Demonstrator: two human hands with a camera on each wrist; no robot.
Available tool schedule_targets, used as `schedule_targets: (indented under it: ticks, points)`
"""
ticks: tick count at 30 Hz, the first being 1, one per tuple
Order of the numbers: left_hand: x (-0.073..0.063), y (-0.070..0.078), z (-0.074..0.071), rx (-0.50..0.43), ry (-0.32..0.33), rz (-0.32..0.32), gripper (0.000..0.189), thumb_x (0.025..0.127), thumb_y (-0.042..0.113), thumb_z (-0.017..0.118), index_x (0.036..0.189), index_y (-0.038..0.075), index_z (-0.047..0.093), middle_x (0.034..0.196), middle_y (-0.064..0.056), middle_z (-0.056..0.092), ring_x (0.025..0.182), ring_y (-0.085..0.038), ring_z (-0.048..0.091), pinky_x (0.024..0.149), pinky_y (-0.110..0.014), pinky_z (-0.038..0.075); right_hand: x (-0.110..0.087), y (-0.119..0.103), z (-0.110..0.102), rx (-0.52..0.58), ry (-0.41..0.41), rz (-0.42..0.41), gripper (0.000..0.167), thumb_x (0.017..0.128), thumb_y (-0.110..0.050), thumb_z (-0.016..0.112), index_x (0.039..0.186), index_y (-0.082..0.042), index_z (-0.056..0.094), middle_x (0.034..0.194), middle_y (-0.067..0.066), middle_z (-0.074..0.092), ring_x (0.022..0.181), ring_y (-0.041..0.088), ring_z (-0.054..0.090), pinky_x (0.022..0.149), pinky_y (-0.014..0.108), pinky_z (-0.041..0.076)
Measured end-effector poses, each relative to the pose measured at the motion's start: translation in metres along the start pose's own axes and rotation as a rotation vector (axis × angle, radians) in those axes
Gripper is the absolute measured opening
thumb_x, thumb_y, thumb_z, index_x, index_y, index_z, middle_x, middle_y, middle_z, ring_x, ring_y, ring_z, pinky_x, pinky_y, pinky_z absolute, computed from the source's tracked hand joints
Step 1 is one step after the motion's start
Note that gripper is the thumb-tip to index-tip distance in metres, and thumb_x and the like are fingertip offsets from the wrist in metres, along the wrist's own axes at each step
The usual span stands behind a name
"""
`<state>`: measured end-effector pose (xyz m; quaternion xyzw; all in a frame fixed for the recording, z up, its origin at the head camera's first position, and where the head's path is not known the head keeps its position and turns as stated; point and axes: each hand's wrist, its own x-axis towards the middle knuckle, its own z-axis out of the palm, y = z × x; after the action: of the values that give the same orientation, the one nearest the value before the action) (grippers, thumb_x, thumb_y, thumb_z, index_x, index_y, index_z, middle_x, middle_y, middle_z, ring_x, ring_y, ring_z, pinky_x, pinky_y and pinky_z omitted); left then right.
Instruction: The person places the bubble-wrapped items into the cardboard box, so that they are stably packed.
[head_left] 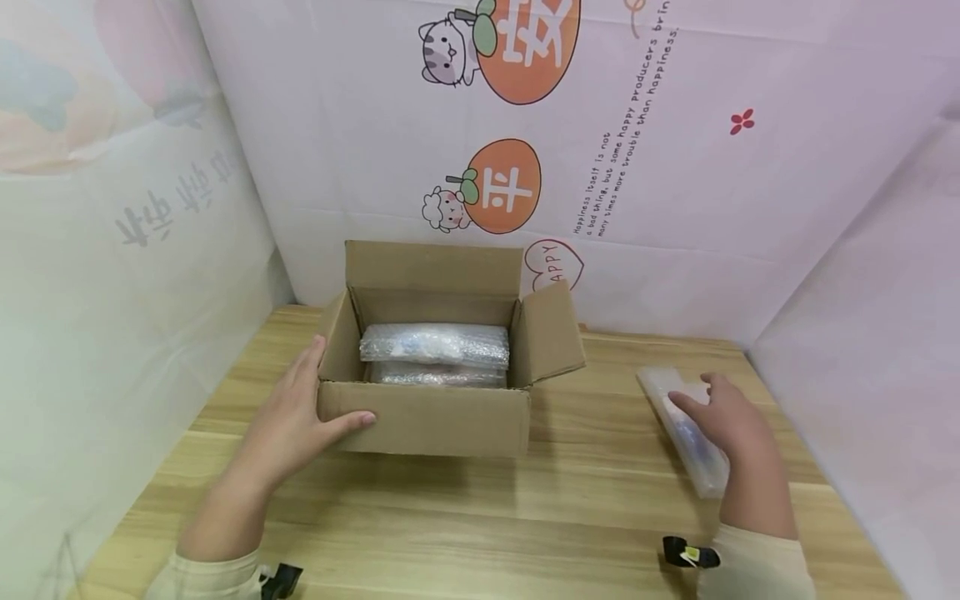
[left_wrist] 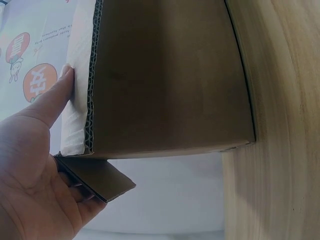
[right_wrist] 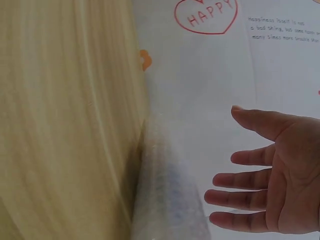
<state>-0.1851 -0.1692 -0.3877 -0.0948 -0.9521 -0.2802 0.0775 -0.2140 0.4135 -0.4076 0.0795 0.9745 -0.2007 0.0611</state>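
Observation:
An opened cardboard box [head_left: 431, 421] stands on the table with its flaps spread. Inside lie bubble-wrapped packages [head_left: 435, 343], one over another, with white and blue showing through the upper one. My left hand [head_left: 292, 421] holds the box at its front left corner. Its thumb lies along the front flap, and in the left wrist view the fingers [left_wrist: 82, 200] pass behind the side flap [left_wrist: 97, 177]. Over at the right, my right hand [head_left: 727, 421] is above another bubble-wrapped package [head_left: 693, 442], fingers spread. The right wrist view shows that hand [right_wrist: 270, 185] with nothing in its grasp.
The wooden table [head_left: 592, 517] meets a printed white backdrop [head_left: 675, 275] behind the box. White sheets hang at the left [head_left: 150, 333] and right [head_left: 877, 333] sides. The box's right flap [head_left: 553, 333] sticks outward over the table.

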Motion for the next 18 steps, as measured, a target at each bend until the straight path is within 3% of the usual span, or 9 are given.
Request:
schedule_targets:
  ticks: [11,18]
  points:
    - [0.0,-0.002,0.0,-0.004,0.001,-0.001,0.127,0.072,0.077,0.065,0.159,0.016,-0.006,0.166,-0.01,0.003,0.148,-0.044,0.014,0.113,-0.068,0.022,0.007,0.002,0.011,-0.075,-0.051,0.007,0.103,0.092,-0.07,0.044,0.146,0.015,0.023,0.142,0.044,0.031,0.125,0.063,0.035,0.094,0.071,0.04]
    - [0.001,-0.001,0.001,-0.005,-0.005,0.0,0.128,0.072,0.077,0.065,0.159,0.015,-0.006,0.166,-0.01,0.002,0.149,-0.044,0.014,0.113,-0.068,0.022,0.01,0.001,0.021,-0.103,-0.087,0.022,0.097,0.09,-0.06,0.056,0.142,0.017,0.027,0.133,0.049,0.03,0.114,0.064,0.043,0.087,0.069,0.044]
